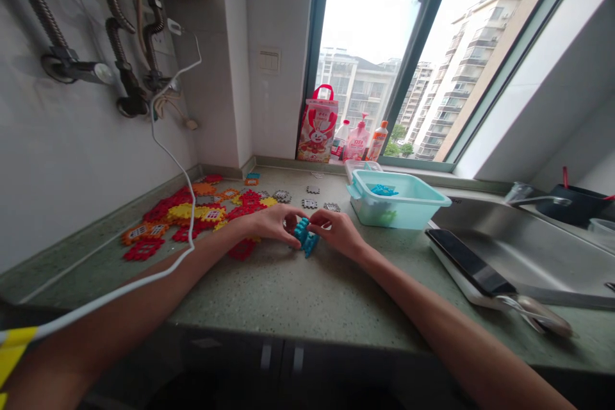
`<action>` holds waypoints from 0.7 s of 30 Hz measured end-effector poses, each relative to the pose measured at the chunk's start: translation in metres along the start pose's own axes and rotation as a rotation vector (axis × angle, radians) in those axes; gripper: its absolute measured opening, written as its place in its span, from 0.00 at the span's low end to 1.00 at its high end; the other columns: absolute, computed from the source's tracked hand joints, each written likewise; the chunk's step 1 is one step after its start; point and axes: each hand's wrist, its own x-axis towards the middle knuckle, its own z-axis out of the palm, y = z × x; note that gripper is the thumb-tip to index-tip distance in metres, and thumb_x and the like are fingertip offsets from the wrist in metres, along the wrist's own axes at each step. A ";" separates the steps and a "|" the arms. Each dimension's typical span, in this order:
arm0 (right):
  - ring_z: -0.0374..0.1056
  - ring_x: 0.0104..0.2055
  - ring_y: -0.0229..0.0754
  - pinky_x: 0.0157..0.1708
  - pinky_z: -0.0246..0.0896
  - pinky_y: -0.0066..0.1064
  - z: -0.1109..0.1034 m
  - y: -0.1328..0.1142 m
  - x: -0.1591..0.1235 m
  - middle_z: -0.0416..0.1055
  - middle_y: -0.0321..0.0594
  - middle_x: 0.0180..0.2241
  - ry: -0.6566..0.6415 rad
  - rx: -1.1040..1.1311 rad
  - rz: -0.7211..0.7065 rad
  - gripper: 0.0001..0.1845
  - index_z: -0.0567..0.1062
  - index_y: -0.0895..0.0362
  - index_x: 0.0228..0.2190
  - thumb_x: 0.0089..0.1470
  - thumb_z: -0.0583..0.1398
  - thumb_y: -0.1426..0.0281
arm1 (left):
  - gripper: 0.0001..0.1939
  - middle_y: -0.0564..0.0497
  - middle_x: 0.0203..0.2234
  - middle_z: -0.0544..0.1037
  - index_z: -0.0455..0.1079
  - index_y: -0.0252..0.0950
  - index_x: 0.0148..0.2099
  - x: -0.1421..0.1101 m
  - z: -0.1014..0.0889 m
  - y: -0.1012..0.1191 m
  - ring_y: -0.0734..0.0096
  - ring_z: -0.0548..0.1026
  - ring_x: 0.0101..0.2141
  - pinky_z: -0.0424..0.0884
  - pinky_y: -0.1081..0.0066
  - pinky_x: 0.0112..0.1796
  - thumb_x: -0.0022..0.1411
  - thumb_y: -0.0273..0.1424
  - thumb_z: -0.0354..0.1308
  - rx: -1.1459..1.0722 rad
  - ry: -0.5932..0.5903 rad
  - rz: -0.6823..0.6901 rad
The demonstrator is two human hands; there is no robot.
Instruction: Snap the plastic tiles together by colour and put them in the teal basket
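Observation:
Several blue interlocking plastic building pieces (307, 243) are between my hands, just above the green speckled countertop (288, 307). My left hand (275, 224) is closed on their left side, thumb and fingers curled round the edge. From the right, my right hand (339, 230) pinches the same blue pieces with thumb and forefinger. How the pieces join is partly hidden by my fingers. Red pieces (144, 248), yellow pieces (185, 211) and orange pieces (204, 189) of the same toothed kind lie piled to the left. Grey pieces (310, 204) lie behind my hands.
A turquoise plastic tub (398, 211) holds more blue pieces (383, 190). A steel sink (542, 262) is at the right, with a phone (471, 261) near its edge. A white cable (163, 147) crosses over my left arm. Bottles (357, 141) stand by the window.

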 end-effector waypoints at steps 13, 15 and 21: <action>0.76 0.35 0.42 0.38 0.71 0.31 -0.003 -0.007 -0.004 0.82 0.40 0.33 -0.113 0.074 -0.048 0.16 0.83 0.57 0.37 0.65 0.62 0.58 | 0.24 0.55 0.26 0.77 0.77 0.33 0.45 0.001 0.005 0.001 0.73 0.73 0.27 0.66 0.75 0.28 0.48 0.39 0.76 -0.008 0.017 -0.031; 0.77 0.35 0.42 0.40 0.71 0.31 -0.004 -0.010 -0.004 0.83 0.40 0.34 -0.123 0.039 -0.063 0.15 0.84 0.56 0.37 0.64 0.63 0.58 | 0.23 0.55 0.26 0.76 0.77 0.33 0.45 0.000 0.007 0.001 0.74 0.72 0.27 0.66 0.75 0.29 0.49 0.38 0.75 -0.020 0.027 -0.028; 0.76 0.34 0.42 0.38 0.69 0.31 -0.007 -0.012 -0.006 0.83 0.39 0.33 -0.095 -0.045 -0.073 0.16 0.84 0.55 0.37 0.67 0.60 0.58 | 0.49 0.58 0.26 0.76 0.66 0.35 0.66 -0.004 -0.007 -0.004 0.72 0.74 0.27 0.65 0.75 0.29 0.45 0.42 0.79 -0.078 0.036 -0.071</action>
